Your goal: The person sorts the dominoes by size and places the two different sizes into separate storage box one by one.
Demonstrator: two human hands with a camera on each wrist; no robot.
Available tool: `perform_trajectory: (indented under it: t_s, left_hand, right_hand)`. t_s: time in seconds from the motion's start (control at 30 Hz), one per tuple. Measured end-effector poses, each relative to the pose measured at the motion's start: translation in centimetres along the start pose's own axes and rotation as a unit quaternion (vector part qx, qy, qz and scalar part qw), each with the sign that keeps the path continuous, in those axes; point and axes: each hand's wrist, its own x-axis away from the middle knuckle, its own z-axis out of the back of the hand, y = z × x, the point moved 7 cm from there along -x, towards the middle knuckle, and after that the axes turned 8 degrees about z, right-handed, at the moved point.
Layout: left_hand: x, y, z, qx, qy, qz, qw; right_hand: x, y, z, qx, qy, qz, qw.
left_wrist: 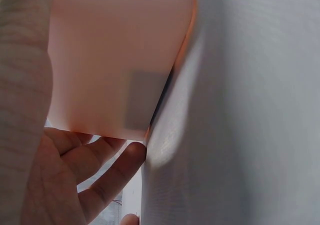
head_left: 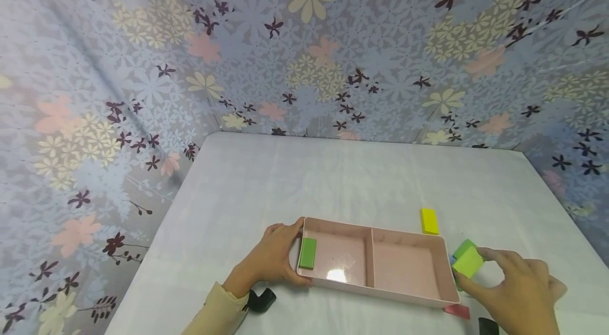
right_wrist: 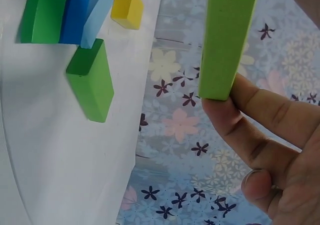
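Observation:
A pink two-compartment box (head_left: 404,271) lies on the table, with a green block (head_left: 307,253) against the left wall of its left compartment. My left hand (head_left: 273,256) grips the box's left end, fingers at the far corner and thumb at the near one. Just beyond the box's right end, my right hand (head_left: 523,287) pinches a light green block (head_left: 468,263) between thumb and fingers. The right wrist view shows this block (right_wrist: 226,40) held above the table. Near it are another green block (right_wrist: 92,85), a light blue block (right_wrist: 96,15), a blue block (right_wrist: 75,15) and a dark green block (right_wrist: 45,15).
A yellow block (head_left: 429,221) lies behind the box's right compartment. By the near right corner, a red piece (head_left: 458,311) shows partly from beside the box. The white-covered table (head_left: 285,182) ends at a flowered cloth backdrop (head_left: 304,60).

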Motion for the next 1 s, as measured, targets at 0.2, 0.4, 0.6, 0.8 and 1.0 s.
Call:
perform_trajectory:
  t_s: [0.2, 0.4, 0.6, 0.8, 1.0]
  left_hand:
    - [0.0, 0.0, 0.1, -0.002, 0.002, 0.002, 1.0000]
    - [0.1, -0.1, -0.1, -0.003, -0.002, 0.004, 1.0000]
    - [0.0, -0.1, -0.2, 0.000, 0.001, 0.000, 1.0000]
    - [0.1, -0.1, -0.4, -0.003, 0.001, -0.003, 1.0000]
    - [0.1, 0.0, -0.2, -0.010, 0.004, -0.003, 0.9999]
  right_hand:
    - [0.0, -0.1, 0.1, 0.004, -0.002, -0.004, 1.0000]
    - [0.0, -0.8, 0.6, 0.004, 0.002, 0.002, 1.0000]
    - [0.0, -3.0, 1.0, -0.020, 0.025, 0.048, 0.9983]
    - [0.1, -4.9, 0.6, -0.047, 0.029, 0.079, 0.9953]
    - [0.2, -6.7, 0.2, -0.085, 0.046, 0.120, 0.9880]
